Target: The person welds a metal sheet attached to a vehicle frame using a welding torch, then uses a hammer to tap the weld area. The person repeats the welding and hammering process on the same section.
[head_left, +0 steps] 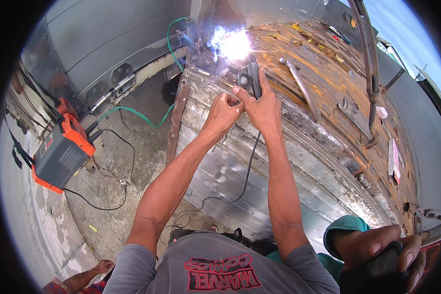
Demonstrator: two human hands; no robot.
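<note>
My right hand [264, 109] is closed round a black welding electrode holder [253, 81], its thumb and index finger stretched along the grip. Beyond the holder's tip, a glaring welding arc [232, 45] burns with bluish smoke at the foot of a metal post; the glare hides the joint and the electrode's end. Just left of my right hand, my left hand [223, 113] is closed with fingertips pinched together; I cannot make out what they hold. Both hands are over the edge of a rusty metal bed [328, 85]. A black cable [247, 176] hangs from the holder.
An orange-and-grey welding machine [63, 153] stands left, with a green cable [147, 122] running toward the post. A hammer [301, 88] lies on the rusty bed beside an upright metal bar [372, 73]. Another person's hand [384, 250] grips a black object lower right; another hand [103, 266] shows lower left.
</note>
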